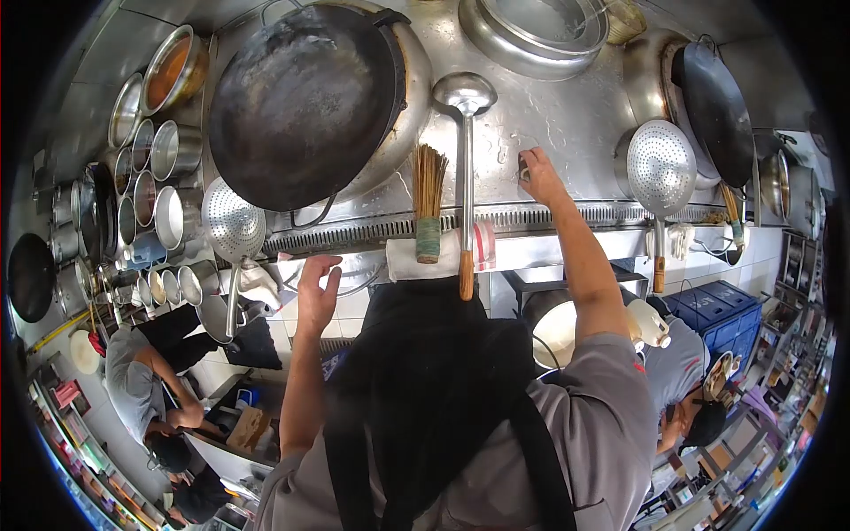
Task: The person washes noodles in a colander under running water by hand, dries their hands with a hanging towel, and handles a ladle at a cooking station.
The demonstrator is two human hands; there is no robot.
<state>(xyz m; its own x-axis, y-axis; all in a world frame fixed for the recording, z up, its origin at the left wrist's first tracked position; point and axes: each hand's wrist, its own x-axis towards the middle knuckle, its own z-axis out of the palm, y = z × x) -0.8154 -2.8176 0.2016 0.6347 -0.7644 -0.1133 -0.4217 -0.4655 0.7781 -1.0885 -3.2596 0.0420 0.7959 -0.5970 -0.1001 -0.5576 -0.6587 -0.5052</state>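
My right hand [542, 179] is over the wet steel cooktop [540, 119], its fingers curled round a small dark thing that I cannot make out. My left hand [317, 290] hangs in front of the counter's edge, thumb and fingers apart, holding nothing. Between my hands lie a ladle [467, 168] with a wooden handle end and a bamboo wok brush [429, 199] with a green-bound grip. Under them a white cloth [403, 257] with a red stripe drapes over the edge. A perforated skimmer [661, 168] rests to the right of my right hand.
A large black wok [301, 106] leans on the left burner, and another wok [717, 115] stands at the right. At the back sits a steel pot [536, 35]. A second skimmer [234, 219] and several steel containers [175, 149] are at the left. Co-workers [146, 380] stand on both sides.
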